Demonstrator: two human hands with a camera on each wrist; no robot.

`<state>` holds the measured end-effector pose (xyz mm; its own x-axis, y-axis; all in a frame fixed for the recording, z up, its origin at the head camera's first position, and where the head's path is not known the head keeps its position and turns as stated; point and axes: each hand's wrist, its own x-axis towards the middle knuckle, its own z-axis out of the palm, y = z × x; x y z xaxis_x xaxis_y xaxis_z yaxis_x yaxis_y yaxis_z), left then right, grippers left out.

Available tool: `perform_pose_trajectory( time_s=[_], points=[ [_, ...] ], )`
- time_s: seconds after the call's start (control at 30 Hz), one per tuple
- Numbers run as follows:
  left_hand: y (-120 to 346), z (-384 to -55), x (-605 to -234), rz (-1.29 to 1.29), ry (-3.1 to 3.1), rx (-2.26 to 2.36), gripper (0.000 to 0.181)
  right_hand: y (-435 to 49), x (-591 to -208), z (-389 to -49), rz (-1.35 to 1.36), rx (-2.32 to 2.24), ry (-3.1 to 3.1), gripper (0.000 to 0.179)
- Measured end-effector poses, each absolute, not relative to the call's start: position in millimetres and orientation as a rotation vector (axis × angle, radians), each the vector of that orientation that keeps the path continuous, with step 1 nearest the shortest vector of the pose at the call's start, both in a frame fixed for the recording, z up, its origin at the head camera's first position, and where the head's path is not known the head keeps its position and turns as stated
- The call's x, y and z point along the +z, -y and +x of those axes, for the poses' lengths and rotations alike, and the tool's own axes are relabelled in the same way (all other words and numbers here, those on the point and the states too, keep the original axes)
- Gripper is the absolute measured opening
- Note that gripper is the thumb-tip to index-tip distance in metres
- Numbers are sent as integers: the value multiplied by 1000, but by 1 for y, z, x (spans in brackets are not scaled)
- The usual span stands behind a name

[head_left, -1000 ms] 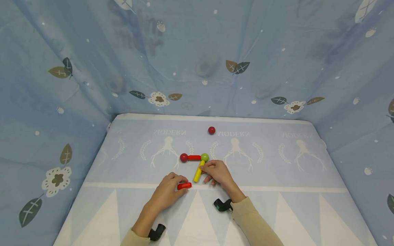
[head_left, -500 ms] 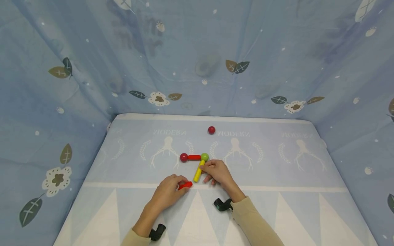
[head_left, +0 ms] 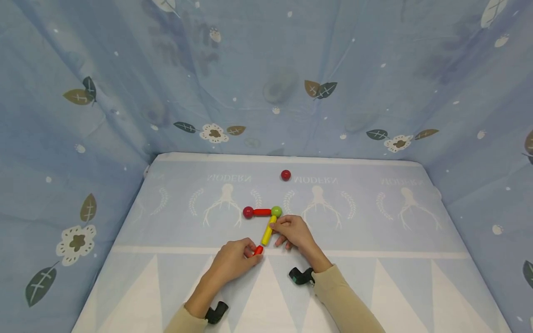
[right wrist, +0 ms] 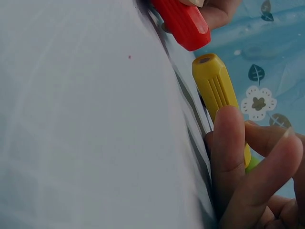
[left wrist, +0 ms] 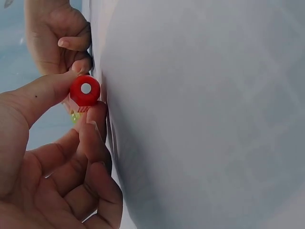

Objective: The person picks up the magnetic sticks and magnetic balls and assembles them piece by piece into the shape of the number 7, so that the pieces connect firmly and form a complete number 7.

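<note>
My left hand (head_left: 232, 262) pinches a red toy building rod (head_left: 258, 250) between thumb and fingers, close over the table. In the left wrist view the rod's round end with a pale centre dot faces the camera. My right hand (head_left: 294, 232) pinches a yellow rod (head_left: 268, 231) along its side. The yellow rod's far end meets a green ball (head_left: 276, 211). From that ball another red rod (head_left: 262, 212) runs left to a dark red ball (head_left: 248, 212). In the right wrist view, a small gap separates the held red rod (right wrist: 186, 24) from the yellow rod's near end.
A loose red ball (head_left: 285, 175) lies near the back of the table (head_left: 354, 286), beyond the joined pieces. Blue patterned curtains (head_left: 266, 69) rise behind and at both sides. Black wrist cameras (head_left: 300, 276) sit below both hands.
My left hand has shifted slightly right and turned the red rod from lying crosswise to slanting in line with the yellow rod. The right hand stays on the yellow rod.
</note>
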<state>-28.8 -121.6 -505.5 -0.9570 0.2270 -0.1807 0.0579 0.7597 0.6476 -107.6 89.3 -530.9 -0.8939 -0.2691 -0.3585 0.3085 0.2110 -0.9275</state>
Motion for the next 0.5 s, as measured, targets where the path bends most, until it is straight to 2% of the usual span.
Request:
perform_pose_trajectory(
  time_s=[0.5],
  points=[
    [119, -30, -503, 281, -2729, 990, 20, -90, -531, -107, 39, -1729, -2034, 31]
  ],
)
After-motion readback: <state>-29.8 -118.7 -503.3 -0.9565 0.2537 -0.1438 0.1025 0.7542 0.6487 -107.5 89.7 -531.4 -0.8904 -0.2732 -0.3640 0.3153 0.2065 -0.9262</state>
